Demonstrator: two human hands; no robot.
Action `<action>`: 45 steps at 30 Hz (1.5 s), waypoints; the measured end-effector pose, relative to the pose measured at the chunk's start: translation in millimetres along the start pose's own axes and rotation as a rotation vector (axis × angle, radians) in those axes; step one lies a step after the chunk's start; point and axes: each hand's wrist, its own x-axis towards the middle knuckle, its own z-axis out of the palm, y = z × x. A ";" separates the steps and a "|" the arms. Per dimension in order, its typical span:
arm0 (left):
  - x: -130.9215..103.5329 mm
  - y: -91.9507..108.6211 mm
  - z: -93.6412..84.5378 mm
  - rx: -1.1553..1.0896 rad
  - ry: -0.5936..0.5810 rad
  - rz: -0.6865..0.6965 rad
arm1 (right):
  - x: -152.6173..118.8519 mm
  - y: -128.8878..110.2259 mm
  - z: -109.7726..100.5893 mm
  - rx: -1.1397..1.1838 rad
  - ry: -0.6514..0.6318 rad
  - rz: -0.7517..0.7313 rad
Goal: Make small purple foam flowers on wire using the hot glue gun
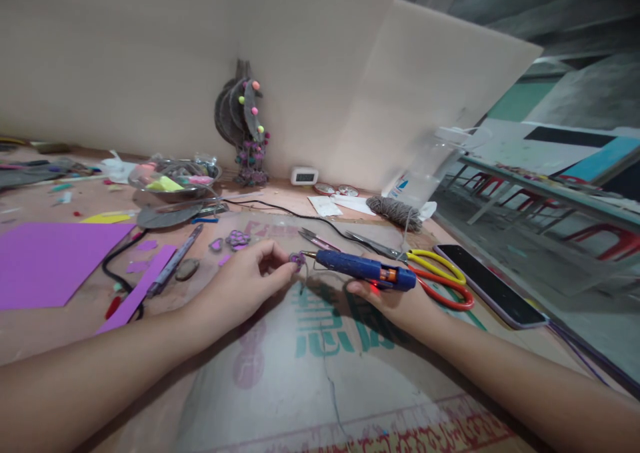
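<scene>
Pinched between the fingertips of my left hand [255, 276] is a small purple foam piece [297, 259] edged with grey yarn, and a short yarn end hangs from it. My right hand [400, 303] is closed around a blue hot glue gun [365, 269], which shows a red light. The gun's metal nozzle points left and is at the piece; whether it touches cannot be made out. Beyond my left hand lie a yarn-edged purple flower shape [238, 240] and a smaller yarn-edged purple piece [216, 245].
Purple foam sheet [60, 259], a purple strip [143, 286] and a pen [177, 256] lie left. Scissors [440, 266] and a phone [493, 286] lie right. At the back are a bowl [175, 189], a white timer [305, 175] and grey yarn [395, 212]. A black cord crosses the table.
</scene>
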 end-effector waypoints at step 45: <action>2.7 -5.5 -1.2 -0.059 0.000 0.023 | -1.5 3.9 0.3 0.006 0.005 -0.015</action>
